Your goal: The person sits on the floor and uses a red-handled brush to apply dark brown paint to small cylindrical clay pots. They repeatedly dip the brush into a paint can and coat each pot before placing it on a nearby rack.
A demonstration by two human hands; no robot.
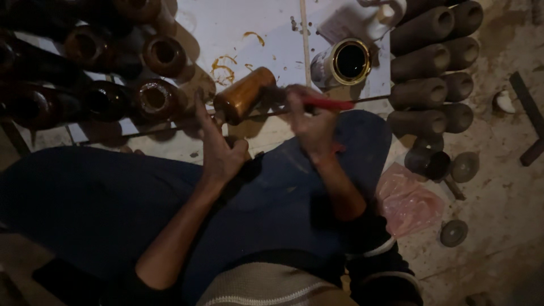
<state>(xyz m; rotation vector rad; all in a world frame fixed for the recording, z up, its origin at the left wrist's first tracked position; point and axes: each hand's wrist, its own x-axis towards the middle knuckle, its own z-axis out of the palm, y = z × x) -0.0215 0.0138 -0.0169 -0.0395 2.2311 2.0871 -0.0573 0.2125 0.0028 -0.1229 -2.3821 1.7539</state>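
A glossy amber-brown cylinder [243, 94] lies on its side above my knees, resting on a thin rod. My left hand [218, 144] props it from below, its fingers spread and touching the near end. My right hand [310, 122] grips a red-handled brush [326, 103] whose bristles meet the cylinder's right end. An open metal tin [344, 61] holding dark liquid stands just behind the brush on a stained white sheet [249, 28].
Dark glossy cylinders [153, 97] lie in rows at the upper left. Dull grey-brown cylinders [422, 62] are stacked at the upper right. A pink plastic bag [409, 201] and round caps [453, 232] lie on the dusty floor at right.
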